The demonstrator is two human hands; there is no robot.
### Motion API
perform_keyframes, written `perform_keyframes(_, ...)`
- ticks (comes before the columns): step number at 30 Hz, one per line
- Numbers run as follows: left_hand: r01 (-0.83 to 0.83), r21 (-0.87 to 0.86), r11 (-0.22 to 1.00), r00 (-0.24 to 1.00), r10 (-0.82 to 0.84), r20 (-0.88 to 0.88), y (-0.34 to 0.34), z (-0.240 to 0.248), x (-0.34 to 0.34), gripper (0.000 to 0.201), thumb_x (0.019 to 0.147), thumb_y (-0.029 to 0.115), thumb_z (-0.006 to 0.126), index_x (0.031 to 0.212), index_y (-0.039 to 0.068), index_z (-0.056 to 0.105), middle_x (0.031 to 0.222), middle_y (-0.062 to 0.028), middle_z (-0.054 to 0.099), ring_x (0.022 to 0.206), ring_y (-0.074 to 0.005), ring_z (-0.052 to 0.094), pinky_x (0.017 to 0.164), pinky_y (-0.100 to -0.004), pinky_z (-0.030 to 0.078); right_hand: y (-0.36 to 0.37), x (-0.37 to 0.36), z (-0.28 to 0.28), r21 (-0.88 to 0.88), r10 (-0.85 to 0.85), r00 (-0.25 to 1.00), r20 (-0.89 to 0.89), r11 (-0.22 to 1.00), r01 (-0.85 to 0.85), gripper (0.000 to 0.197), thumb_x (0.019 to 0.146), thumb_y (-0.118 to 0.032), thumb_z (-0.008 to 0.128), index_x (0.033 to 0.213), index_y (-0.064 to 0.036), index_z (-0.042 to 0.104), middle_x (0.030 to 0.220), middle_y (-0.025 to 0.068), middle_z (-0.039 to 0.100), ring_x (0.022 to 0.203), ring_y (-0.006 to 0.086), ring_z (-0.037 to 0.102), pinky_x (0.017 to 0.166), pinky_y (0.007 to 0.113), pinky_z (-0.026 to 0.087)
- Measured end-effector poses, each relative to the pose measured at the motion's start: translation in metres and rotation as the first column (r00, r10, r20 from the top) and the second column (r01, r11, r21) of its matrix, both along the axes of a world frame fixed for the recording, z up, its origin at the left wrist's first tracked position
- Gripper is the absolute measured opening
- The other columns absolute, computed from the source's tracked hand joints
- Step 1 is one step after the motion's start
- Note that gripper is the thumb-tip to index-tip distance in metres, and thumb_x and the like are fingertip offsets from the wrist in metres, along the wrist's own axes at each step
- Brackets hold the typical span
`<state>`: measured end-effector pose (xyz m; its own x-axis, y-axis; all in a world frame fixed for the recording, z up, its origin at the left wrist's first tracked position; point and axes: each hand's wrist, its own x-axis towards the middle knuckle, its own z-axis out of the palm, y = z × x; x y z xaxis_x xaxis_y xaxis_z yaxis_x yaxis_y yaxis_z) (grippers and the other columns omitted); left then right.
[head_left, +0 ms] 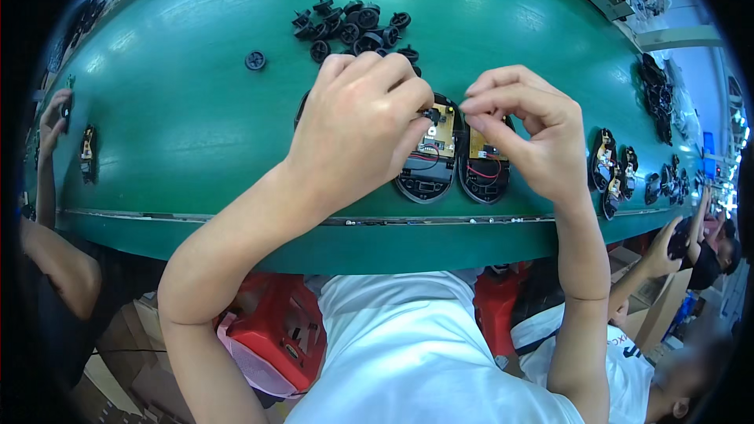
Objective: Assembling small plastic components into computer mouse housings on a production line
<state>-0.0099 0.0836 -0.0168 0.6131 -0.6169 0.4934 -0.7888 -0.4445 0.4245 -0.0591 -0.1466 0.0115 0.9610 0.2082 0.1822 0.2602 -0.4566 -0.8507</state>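
Two black oval shells lie side by side in front of me, the left shell (425,188) and the right shell (482,191). Each holds a tan circuit board and thin red and black wires. Over the left shell, my left hand (357,122) is closed, its fingertips at a small black part (431,115) by the board's upper edge. Whether the fingers grip that part is hidden. Above the right shell, my right hand (534,114) has thumb and fingers drawn together; anything between them is too small to make out. Another dark rim (301,108) peeks out behind my left hand.
Black wheels with stub axles (357,23) are heaped beyond my hands, with a single wheel (255,60) to their left. More filled shells (605,161) lie at right, and another assembly (88,155) at left. Co-workers sit on both sides along the green table (181,133).
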Motion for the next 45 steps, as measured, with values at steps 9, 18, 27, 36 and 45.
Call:
perform_keyframes(9,-0.005,-0.024,1.0,0.995,0.003,-0.1,-0.001,0.001,-0.003,0.026,0.072,0.008,0.083,0.093,0.01,0.068,0.095,-0.0029,0.067,0.092,-0.0249,0.065,0.083,-0.0379,0.045,0.019,-0.008,-0.011,-0.007,-0.039,0.999,0.024,0.999,0.039,0.023,0.082,0.003,0.078,0.104,-0.0005,0.076,0.096,0.0087,0.076,0.079,0.0125,0.072,0.072,0.026,0.059)
perform_keyframes(18,0.022,-0.045,0.999,0.999,-0.024,-0.044,-0.001,-0.004,-0.001,0.025,0.072,0.009,0.084,0.093,0.01,0.069,0.098,-0.0032,0.068,0.094,-0.025,0.065,0.083,-0.0378,0.045,0.025,-0.007,-0.007,0.001,-0.13,0.991,0.009,0.991,0.13,0.025,0.079,0.004,0.079,0.102,-0.0002,0.074,0.097,0.0094,0.075,0.079,0.0158,0.072,0.073,0.027,0.059)
perform_keyframes(27,-0.004,-0.051,0.999,0.997,0.0,-0.078,-0.004,-0.007,-0.001,0.023,0.074,0.009,0.083,0.093,0.009,0.069,0.1,-0.0029,0.069,0.093,-0.0248,0.065,0.08,-0.038,0.045,0.029,-0.006,-0.012,-0.151,-0.069,0.972,0.223,0.983,0.105,0.017,0.078,0.001,0.08,0.094,-0.0049,0.078,0.097,0.0081,0.072,0.077,0.0191,0.07,0.068,0.03,0.056)
perform_keyframes(36,0.021,-0.02,1.0,0.996,-0.022,-0.083,-0.008,-0.006,0.0,0.022,0.075,0.012,0.083,0.095,0.009,0.073,0.101,-0.0028,0.069,0.094,-0.0244,0.065,0.081,-0.0382,0.046,0.021,-0.002,-0.017,-0.054,-0.175,0.975,0.136,0.981,0.184,0.026,0.078,-0.005,0.083,0.103,-0.0024,0.074,0.097,0.012,0.075,0.086,0.025,0.075,0.078,0.033,0.059)
perform_keyframes(45,0.038,-0.061,0.997,0.998,-0.041,-0.046,-0.014,-0.008,0.0,0.019,0.074,0.009,0.083,0.092,0.007,0.074,0.099,-0.0042,0.07,0.09,-0.0263,0.066,0.079,-0.039,0.049,0.006,0.0,-0.019,-0.097,-0.143,0.973,0.182,0.982,0.162,0.022,0.082,-0.012,0.082,0.1,-0.0021,0.076,0.098,0.0124,0.077,0.085,0.0263,0.075,0.077,0.034,0.059)
